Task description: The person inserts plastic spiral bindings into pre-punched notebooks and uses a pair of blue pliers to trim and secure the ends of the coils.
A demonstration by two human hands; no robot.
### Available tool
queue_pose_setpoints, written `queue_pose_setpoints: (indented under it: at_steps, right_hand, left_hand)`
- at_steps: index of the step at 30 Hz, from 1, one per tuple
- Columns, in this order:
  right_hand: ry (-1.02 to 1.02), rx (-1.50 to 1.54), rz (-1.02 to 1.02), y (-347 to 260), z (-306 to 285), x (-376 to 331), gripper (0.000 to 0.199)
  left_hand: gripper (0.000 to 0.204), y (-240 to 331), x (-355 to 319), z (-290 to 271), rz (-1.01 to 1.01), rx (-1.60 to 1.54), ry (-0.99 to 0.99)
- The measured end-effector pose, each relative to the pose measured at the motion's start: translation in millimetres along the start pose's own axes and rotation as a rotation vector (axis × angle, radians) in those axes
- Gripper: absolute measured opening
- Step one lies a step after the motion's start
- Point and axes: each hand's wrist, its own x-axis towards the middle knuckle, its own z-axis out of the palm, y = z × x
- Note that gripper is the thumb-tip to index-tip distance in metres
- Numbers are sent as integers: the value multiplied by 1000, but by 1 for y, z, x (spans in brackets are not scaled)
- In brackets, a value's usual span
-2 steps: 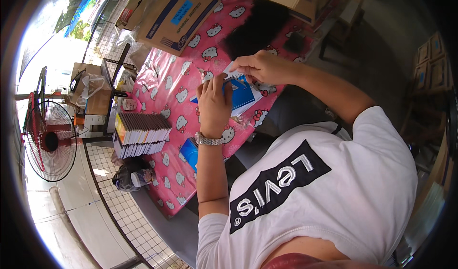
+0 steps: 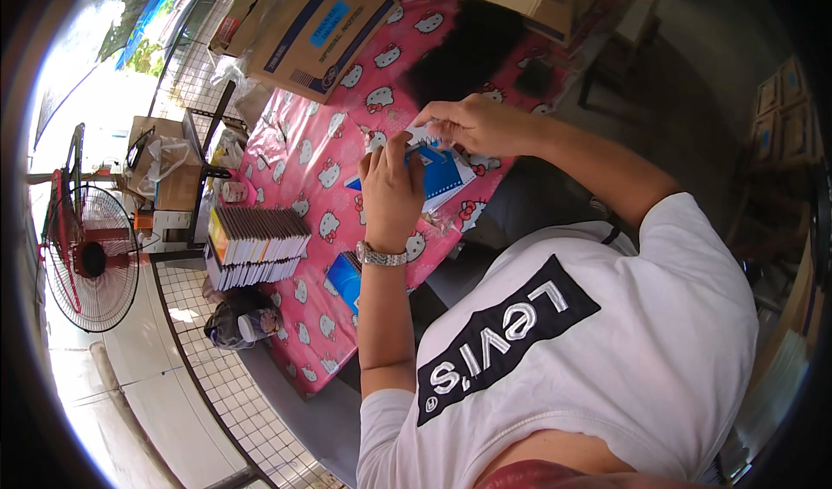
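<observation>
A blue-covered spiral notebook (image 2: 444, 177) with white pages lies at the table's near right edge, below both my hands. My left hand (image 2: 390, 177), with a metal watch on its wrist, has its fingers bent over the notebook's left end. From the right, my right hand (image 2: 472, 125) pinches at the notebook's far edge beside the wire coil; its thumb is slightly blurred, and the exact bit between the fingertips is hidden. Another blue spiral notebook (image 2: 345, 279) rests left of my left forearm, partly covered by it.
Stacked notebooks (image 2: 258, 244) stand at the table's left side, near a bag (image 2: 244, 320). A cardboard box (image 2: 325, 34) and a dark heap (image 2: 464, 51) occupy the far side of the pink patterned tablecloth (image 2: 329, 172). A fan (image 2: 91, 259) stands at left.
My right hand's thumb and fingers have shifted slightly at the notebook's coil. My left hand stays nearly in place.
</observation>
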Motion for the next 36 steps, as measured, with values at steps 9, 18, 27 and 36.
queue_pose_setpoints:
  at_steps: [9,18,27,36]
  right_hand:
    - [-63,-130,-6,-19,0,3,28]
    - [231,-1193,231,207,-66,-38,47]
    - [-600,497,205,18,-48,80,40]
    - [-670,281,257,15,-37,95,47]
  left_hand:
    - [23,4,-5,-7,23,-53,-89]
    - [18,-11,-2,-3,-95,-81,-202]
    - [29,-11,-26,5,-236,95,43]
    - [26,-18,-23,-2,-226,30,73]
